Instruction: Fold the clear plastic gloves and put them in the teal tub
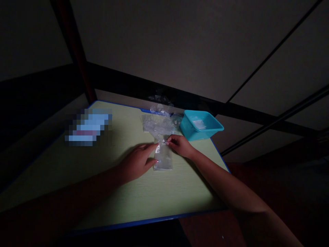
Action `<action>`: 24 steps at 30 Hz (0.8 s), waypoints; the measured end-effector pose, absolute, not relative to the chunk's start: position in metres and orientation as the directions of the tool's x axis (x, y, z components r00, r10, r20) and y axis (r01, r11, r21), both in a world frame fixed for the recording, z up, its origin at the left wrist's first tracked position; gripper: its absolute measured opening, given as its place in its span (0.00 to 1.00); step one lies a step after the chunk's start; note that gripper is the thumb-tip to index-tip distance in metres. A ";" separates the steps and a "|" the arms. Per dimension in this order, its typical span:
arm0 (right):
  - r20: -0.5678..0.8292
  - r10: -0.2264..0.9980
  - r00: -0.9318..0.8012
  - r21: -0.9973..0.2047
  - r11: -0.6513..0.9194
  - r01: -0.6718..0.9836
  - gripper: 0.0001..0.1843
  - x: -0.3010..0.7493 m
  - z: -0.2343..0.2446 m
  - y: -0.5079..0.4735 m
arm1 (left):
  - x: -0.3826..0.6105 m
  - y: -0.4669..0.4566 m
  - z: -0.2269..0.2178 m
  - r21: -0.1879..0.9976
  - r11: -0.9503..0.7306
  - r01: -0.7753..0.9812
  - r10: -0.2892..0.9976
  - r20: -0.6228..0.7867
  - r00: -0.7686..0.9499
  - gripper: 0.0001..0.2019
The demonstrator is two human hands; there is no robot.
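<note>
A clear plastic bag lies flat on the table between my hands. My left hand rests at its left edge, thumb and fingers spread apart, with the fingertips touching the plastic. At the bag's upper end, my right hand is closed in a pinch on a small bit of the clear plastic. Just beyond lie more clear plastic bags, crumpled and overlapping towards the table's far edge. Dim light leaves the contents of the pinched bag, if any, impossible to make out.
At the far right of the table stands a turquoise plastic basket with something whitish inside. A bright, pixelated flat object lies at the left. Blue edging runs round the tabletop, and a pale panelled wall rises behind it.
</note>
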State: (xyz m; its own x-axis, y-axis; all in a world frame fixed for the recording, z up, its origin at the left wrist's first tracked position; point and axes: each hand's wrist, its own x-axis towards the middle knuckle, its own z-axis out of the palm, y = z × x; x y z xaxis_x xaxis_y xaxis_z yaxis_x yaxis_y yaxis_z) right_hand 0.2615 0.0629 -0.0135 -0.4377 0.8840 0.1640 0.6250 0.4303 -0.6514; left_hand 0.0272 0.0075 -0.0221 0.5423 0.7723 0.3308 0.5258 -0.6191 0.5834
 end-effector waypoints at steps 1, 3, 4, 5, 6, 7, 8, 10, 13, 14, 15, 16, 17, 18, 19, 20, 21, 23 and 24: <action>0.161 0.886 -0.435 -0.651 0.426 0.628 0.08 0.261 -0.014 0.063 | 0.027 0.007 -0.022 0.573 -0.622 0.534 0.771 0.330 0.544 0.25; 0.155 0.888 -0.433 -0.652 0.422 0.630 0.08 0.260 -0.015 0.064 | 0.027 0.006 -0.021 0.545 -0.634 0.548 0.764 0.332 0.553 0.25; 0.153 0.888 -0.434 -0.652 0.420 0.631 0.07 0.259 -0.014 0.063 | 0.027 0.006 -0.020 0.528 -0.643 0.555 0.758 0.340 0.556 0.25; 0.152 0.888 -0.434 -0.654 0.420 0.630 0.07 0.259 -0.014 0.063 | 0.026 0.006 -0.019 0.510 -0.655 0.558 0.750 0.351 0.560 0.25; 0.153 0.888 -0.433 -0.656 0.419 0.628 0.07 0.259 -0.014 0.063 | 0.026 0.005 -0.018 0.489 -0.673 0.555 0.736 0.362 0.573 0.24; 0.154 0.889 -0.432 -0.658 0.418 0.626 0.07 0.258 -0.014 0.063 | 0.026 0.005 -0.017 0.465 -0.697 0.546 0.713 0.369 0.596 0.24; 0.156 0.889 -0.430 -0.662 0.417 0.623 0.07 0.258 -0.014 0.062 | 0.026 0.004 -0.016 0.437 -0.728 0.528 0.680 0.369 0.633 0.23; 0.160 0.890 -0.426 -0.670 0.415 0.615 0.07 0.258 -0.014 0.062 | 0.026 0.003 -0.015 0.380 -0.798 0.467 0.589 0.334 0.735 0.23; 0.166 0.892 -0.421 -0.681 0.412 0.605 0.06 0.258 -0.013 0.061 | 0.026 0.001 -0.014 0.329 -0.863 0.384 0.471 0.244 0.848 0.25; 0.169 0.891 -0.420 -0.684 0.413 0.601 0.06 0.257 -0.013 0.061 | 0.026 0.001 -0.014 0.324 -0.870 0.372 0.452 0.222 0.864 0.26; 0.173 0.890 -0.421 -0.686 0.416 0.597 0.07 0.257 -0.013 0.060 | 0.026 0.001 -0.014 0.323 -0.873 0.365 0.441 0.207 0.873 0.26; 0.177 0.888 -0.424 -0.686 0.420 0.594 0.07 0.257 -0.012 0.059 | 0.026 0.001 -0.014 0.323 -0.875 0.360 0.434 0.198 0.879 0.26; 0.180 0.886 -0.428 -0.684 0.425 0.592 0.08 0.257 -0.012 0.059 | 0.026 0.001 -0.015 0.324 -0.877 0.356 0.430 0.194 0.882 0.26; 0.185 0.884 -0.430 -0.682 0.431 0.591 0.07 0.256 -0.012 0.058 | 0.026 0.001 -0.016 0.326 -0.877 0.352 0.427 0.195 0.883 0.26; 0.192 0.882 -0.430 -0.678 0.436 0.591 0.07 0.256 -0.012 0.057 | 0.026 0.002 -0.017 0.327 -0.878 0.349 0.424 0.196 0.884 0.26; 0.202 0.881 -0.428 -0.675 0.441 0.592 0.07 0.255 -0.013 0.057 | 0.026 0.002 -0.018 0.329 -0.878 0.346 0.422 0.196 0.885 0.26; 0.213 0.880 -0.424 -0.672 0.447 0.591 0.06 0.255 -0.013 0.057 | 0.026 0.003 -0.019 0.330 -0.878 0.347 0.422 0.193 0.886 0.26; 0.237 0.879 -0.415 -0.666 0.458 0.589 0.06 0.254 -0.014 0.057 | 0.025 0.003 -0.020 0.327 -0.878 0.349 0.421 0.184 0.888 0.27; 0.245 0.877 -0.412 -0.662 0.462 0.590 0.06 0.254 -0.015 0.057 | 0.025 0.003 -0.021 0.325 -0.880 0.346 0.418 0.184 0.890 0.27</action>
